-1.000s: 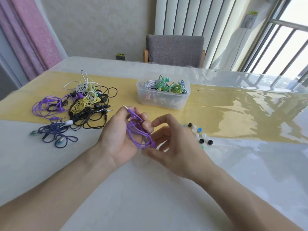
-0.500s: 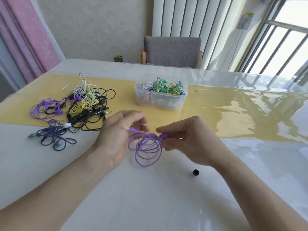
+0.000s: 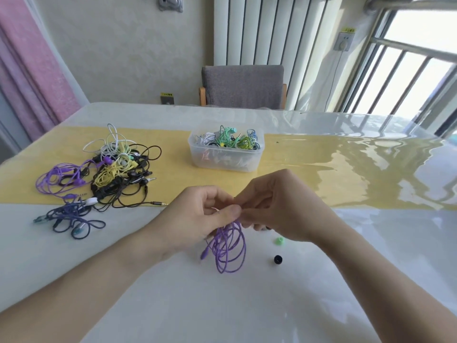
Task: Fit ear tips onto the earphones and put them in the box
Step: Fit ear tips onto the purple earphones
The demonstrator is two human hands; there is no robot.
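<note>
A coiled purple earphone cable [image 3: 228, 246] hangs below my two hands at the table's middle. My left hand [image 3: 195, 219] pinches its top between thumb and fingers. My right hand [image 3: 282, 211] meets it from the right, fingertips pinching at the same spot; the earbud itself is hidden between the fingers. A green ear tip [image 3: 279, 240] and a black ear tip [image 3: 278, 259] lie on the table under my right wrist. The clear plastic box [image 3: 226, 159] behind holds several earphones.
A tangled pile of earphones [image 3: 116, 169] in white, black, yellow and purple lies at the left, with a dark blue set [image 3: 71, 219] nearer me. A yellow runner [image 3: 321, 174] crosses the glossy table. A grey chair [image 3: 243, 86] stands beyond the far edge.
My hands have come together above the cable coil, which now hangs lower and nearer me. A green ear tip has come into view beside the black one.
</note>
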